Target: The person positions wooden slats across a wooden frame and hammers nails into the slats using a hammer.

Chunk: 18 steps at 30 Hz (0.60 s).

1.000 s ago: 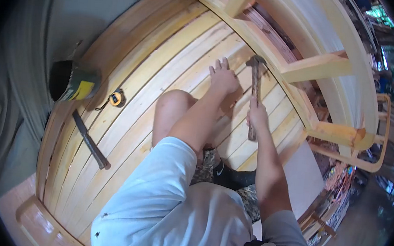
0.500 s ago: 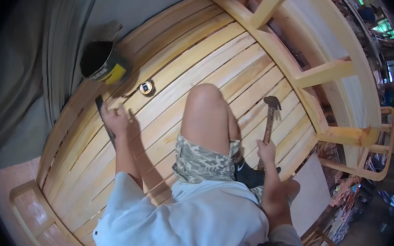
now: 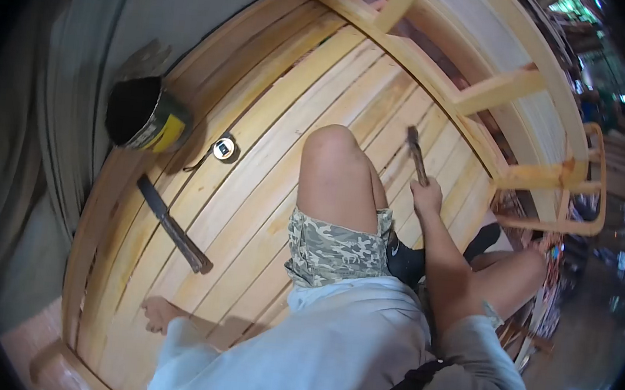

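Note:
My right hand (image 3: 427, 198) is wrapped round the handle of a hammer (image 3: 415, 150), whose head points away from me above the slats. My left hand (image 3: 159, 314) is low at the left over the wooden slats (image 3: 253, 190), its fingers curled; whether anything is in them is hidden. Beyond that hand a chisel (image 3: 174, 229) lies on the slats, blade toward the upper left. A round tape measure (image 3: 223, 148) rests farther up, beside a dark pot with a yellow label (image 3: 165, 132).
Grey cloth (image 3: 74, 115) hangs along the left. A wooden frame with crosspieces (image 3: 500, 91) rises at the upper right. My bent knee (image 3: 335, 152) stands over the middle of the slats. A cluttered floor area (image 3: 577, 315) lies at the right.
My left hand has come away from beside the chisel and moved down toward me. The hammer is still in my right hand, now tilted with its head farther to the left. The view has shifted.

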Motion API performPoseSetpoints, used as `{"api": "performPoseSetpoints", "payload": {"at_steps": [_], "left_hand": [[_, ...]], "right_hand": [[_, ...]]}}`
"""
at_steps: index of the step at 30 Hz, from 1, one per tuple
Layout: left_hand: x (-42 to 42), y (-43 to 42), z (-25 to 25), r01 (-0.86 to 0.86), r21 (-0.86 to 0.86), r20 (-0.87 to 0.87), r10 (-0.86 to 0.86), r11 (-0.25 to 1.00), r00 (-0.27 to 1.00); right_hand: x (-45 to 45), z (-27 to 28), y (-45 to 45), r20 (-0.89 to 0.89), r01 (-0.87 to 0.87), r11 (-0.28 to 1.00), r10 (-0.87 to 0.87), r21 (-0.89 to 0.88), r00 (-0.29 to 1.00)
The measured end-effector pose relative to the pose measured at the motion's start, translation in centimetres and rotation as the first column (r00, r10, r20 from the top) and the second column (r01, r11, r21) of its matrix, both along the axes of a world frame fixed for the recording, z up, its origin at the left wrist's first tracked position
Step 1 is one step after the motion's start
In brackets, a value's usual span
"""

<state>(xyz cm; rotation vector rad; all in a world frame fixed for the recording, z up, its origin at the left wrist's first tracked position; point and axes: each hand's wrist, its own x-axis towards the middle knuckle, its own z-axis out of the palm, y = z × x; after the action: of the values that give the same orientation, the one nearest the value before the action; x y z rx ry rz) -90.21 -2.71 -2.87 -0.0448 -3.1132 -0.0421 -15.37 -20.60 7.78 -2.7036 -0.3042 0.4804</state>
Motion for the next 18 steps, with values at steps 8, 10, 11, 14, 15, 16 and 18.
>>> {"api": "performPoseSetpoints", "payload": {"at_steps": [8, 10, 11, 14, 15, 16, 18], "left_hand": [[-4.2, 0.0, -4.4, -0.066, -0.004, -0.288, 0.062, 0.998, 0.956], [-3.9, -0.1, -4.2, -0.141, -0.035, -0.282, 0.126, 0.989, 0.951], [-3.4, -1.0, -3.8, -0.139, -0.052, -0.27, 0.12, 0.989, 0.955], [-2.6, -3.2, -0.8, 0.311, -0.234, -0.041, -0.329, 0.921, 0.944], [-3.1, -3.5, -0.5, 0.405, -0.35, 0.007, -0.43, 0.845, 0.903], [-3.1, -4.0, -0.6, 0.442, -0.401, 0.044, -0.465, 0.802, 0.884], [-2.6, -4.3, 0.4, 0.541, -0.476, 0.149, -0.542, 0.693, 0.827]], "right_hand": [[-3.3, -1.5, 6.3, 0.122, 0.022, 0.995, -0.009, -0.1, 0.993], [-4.1, -1.6, 6.5, 0.03, 0.01, 0.984, -0.005, -0.177, 1.0], [-4.2, -1.2, 6.4, 0.044, 0.014, 0.981, -0.006, -0.192, 0.999], [-5.2, 0.2, 7.4, 0.125, 0.022, 0.945, 0.02, -0.327, 0.992], [-5.6, 0.6, 7.5, 0.142, 0.047, 0.94, 0.001, -0.337, 0.99], [-5.6, 1.1, 7.8, 0.167, 0.074, 0.937, -0.017, -0.34, 0.986], [-5.7, 1.9, 8.5, 0.114, 0.04, 0.914, 0.007, -0.404, 0.993]]}}
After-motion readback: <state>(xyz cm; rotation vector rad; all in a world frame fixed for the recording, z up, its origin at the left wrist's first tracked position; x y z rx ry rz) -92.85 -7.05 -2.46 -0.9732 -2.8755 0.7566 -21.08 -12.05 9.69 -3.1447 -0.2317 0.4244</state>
